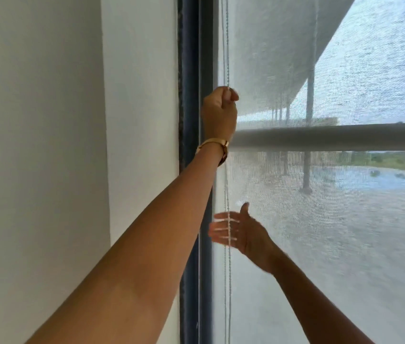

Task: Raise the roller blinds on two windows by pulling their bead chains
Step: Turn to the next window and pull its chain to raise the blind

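A sheer grey roller blind (333,244) covers the window, and the outside shows through its mesh. A white bead chain (226,45) hangs in a loop along the blind's left edge, beside the dark window frame (189,70). My left hand (218,110), with a gold watch on the wrist, is raised high and closed in a fist around the chain. My right hand (238,232) is lower, blurred, with fingers spread and the palm facing left. The chain runs just in front of its fingers, but the hand does not grip it.
A white wall (47,145) fills the left side up to the window frame. A horizontal rail (333,136) crosses behind the blind at wrist height. Outside there are posts, a roof overhang and open ground.
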Motion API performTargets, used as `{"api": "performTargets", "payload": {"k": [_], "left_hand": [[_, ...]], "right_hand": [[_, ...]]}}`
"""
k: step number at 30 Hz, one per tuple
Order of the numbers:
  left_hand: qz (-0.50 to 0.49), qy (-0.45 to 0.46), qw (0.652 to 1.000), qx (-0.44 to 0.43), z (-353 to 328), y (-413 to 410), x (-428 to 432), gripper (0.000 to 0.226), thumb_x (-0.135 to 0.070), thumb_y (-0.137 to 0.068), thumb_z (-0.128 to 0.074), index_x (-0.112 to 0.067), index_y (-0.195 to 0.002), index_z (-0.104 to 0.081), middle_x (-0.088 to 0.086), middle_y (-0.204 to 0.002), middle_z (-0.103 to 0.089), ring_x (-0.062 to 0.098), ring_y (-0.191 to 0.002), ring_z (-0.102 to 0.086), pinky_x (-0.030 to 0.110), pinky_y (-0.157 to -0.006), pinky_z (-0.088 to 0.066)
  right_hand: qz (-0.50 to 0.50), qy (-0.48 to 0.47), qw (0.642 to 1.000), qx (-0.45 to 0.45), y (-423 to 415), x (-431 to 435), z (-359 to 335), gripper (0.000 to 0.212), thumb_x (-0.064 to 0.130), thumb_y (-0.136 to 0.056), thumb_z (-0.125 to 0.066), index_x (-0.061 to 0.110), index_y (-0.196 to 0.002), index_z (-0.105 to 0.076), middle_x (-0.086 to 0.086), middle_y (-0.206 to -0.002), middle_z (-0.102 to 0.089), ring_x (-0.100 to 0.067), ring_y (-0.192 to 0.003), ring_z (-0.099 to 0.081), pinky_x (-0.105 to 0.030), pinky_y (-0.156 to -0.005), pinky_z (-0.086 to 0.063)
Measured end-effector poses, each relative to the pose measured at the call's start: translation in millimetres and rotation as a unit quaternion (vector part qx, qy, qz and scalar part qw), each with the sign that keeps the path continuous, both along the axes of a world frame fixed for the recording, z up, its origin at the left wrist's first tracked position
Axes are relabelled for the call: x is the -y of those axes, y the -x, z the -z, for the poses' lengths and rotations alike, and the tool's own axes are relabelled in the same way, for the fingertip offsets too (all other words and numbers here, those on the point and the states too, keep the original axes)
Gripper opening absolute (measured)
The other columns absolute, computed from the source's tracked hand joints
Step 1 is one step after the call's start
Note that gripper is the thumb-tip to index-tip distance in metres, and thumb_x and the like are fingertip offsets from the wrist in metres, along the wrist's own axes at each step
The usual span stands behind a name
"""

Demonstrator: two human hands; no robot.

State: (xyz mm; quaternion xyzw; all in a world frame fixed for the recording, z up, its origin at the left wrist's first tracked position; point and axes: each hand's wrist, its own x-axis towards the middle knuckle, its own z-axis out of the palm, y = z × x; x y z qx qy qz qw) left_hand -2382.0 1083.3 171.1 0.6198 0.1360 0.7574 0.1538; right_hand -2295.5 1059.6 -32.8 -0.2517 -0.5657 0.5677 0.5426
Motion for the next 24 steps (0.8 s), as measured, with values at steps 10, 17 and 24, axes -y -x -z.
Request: {"api": "performTargets", "payload": {"k": [10,17,24], "left_hand": [[0.04,0.113,0.992,-0.031,131.7,31.3,-20.2,0.027,-0.015,-0.093,-0.042,-0.009,-0.071,-0.055,0.001,-0.057,-0.047,0.015,-0.053,-0.04,0.027,-0.056,-0.038],[0.033,0.182,0.981,-0.062,203.2,29.3,-18.1,0.033,-0.006,-0.095,-0.037,-0.006,-0.067,-0.055,0.0,-0.06,-0.049,0.006,-0.053,-0.044,0.017,-0.056,-0.038],[0.043,0.246,0.96,-0.126,240.1,48.0,-22.1,0.037,-0.006,-0.096,-0.038,-0.014,-0.066,-0.057,-0.008,-0.056,-0.054,0.003,-0.052,-0.05,0.02,-0.059,-0.043]], "right_hand": [[0.138,-0.155,0.968,0.14,20.9,-7.4,-144.1,0.05,0.04,-0.101,-0.022,0.01,-0.125,-0.053,-0.006,-0.117,-0.066,-0.021,-0.107,-0.064,-0.03,-0.087,-0.054],[0.188,-0.187,0.964,0.034,65.7,-11.9,-199.1,0.034,0.022,-0.102,-0.032,0.007,-0.132,-0.042,-0.011,-0.111,-0.065,-0.026,-0.084,-0.066,-0.035,-0.075,-0.057],[0.246,-0.239,0.938,0.044,66.6,-27.8,-154.8,0.04,-0.001,-0.093,-0.018,0.016,-0.065,-0.043,0.005,-0.05,-0.038,-0.005,-0.04,-0.03,-0.018,-0.039,-0.026]]}}
